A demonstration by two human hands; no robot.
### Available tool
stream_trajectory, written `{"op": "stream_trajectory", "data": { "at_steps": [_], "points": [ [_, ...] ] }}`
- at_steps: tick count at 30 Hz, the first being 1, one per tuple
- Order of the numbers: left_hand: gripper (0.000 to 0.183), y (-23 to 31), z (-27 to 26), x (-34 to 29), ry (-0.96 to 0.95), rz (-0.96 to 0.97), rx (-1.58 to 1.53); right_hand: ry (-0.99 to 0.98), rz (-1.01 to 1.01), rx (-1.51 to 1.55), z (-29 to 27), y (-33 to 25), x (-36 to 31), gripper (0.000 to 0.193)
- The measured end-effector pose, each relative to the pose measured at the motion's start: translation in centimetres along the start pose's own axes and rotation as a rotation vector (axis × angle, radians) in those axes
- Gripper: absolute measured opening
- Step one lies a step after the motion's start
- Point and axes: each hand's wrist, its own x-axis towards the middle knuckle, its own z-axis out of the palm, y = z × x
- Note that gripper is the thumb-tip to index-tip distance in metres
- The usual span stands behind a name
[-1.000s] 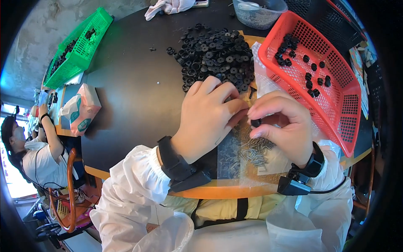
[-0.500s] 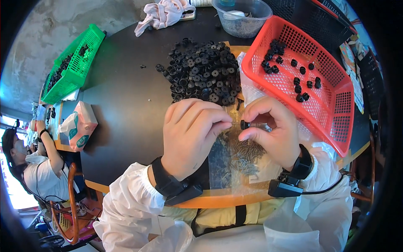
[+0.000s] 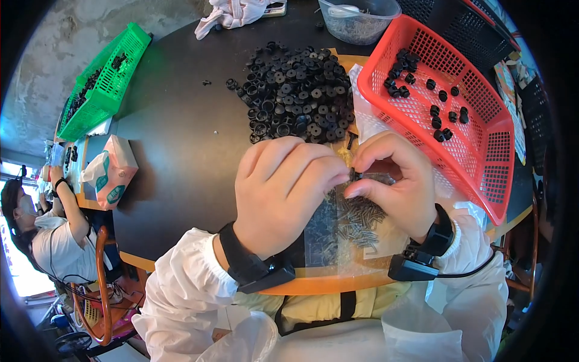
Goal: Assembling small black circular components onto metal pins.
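My right hand (image 3: 398, 184) pinches a small round black plastic part (image 3: 354, 175) between thumb and forefinger. The fingertips of my left hand (image 3: 283, 190) are pressed together and meet the part from the left; the thin metal pin seen there earlier is now hidden by them. Below my right hand, a heap of small grey metal pins (image 3: 360, 224) lies on clear plastic sheeting. Beyond both hands is a big pile of black round parts (image 3: 295, 90), some like discs with a hole, some like cups. A dark screw-like piece (image 3: 351, 140) lies just beyond my fingers.
A red basket (image 3: 500, 151) with several black parts stands at the right. Behind it are black crates (image 3: 452, 30) and a clear bowl (image 3: 362, 30). A tissue pack (image 3: 120, 175) and a green basket (image 3: 102, 90) are at left, near another person (image 3: 60, 241). Pink cloth (image 3: 232, 12) lies at the back.
My left fingertips have moved right, up against the black part, closing the small gap where the thin pin showed. The view has shifted slightly, so the table things sit higher.
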Motion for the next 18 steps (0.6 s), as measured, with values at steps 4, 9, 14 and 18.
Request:
{"op": "stream_trajectory", "data": {
  "at_steps": [4, 9, 14, 18],
  "points": [
    [0.021, 0.1, 0.1, -0.2, -0.006, -0.033, -0.035, -0.015, 0.011, -0.007, 0.0, -0.2, -0.1, 0.029],
    [0.023, -0.6, -0.2, -0.4, -0.021, -0.052, -0.124, -0.027, -0.007, 0.038, 0.2, -0.7, 0.0, 0.027],
    [0.042, -3.0, -1.9, 1.1, -0.033, 0.053, -0.169, 0.026, 0.146, 0.34, 0.1, -0.1, -0.2, 0.028],
    [0.051, -6.5, -2.4, 1.2, -0.165, 0.154, 0.022, 0.038, 0.139, 0.413, -0.3, 0.7, -0.1, 0.03]
  ]
}}
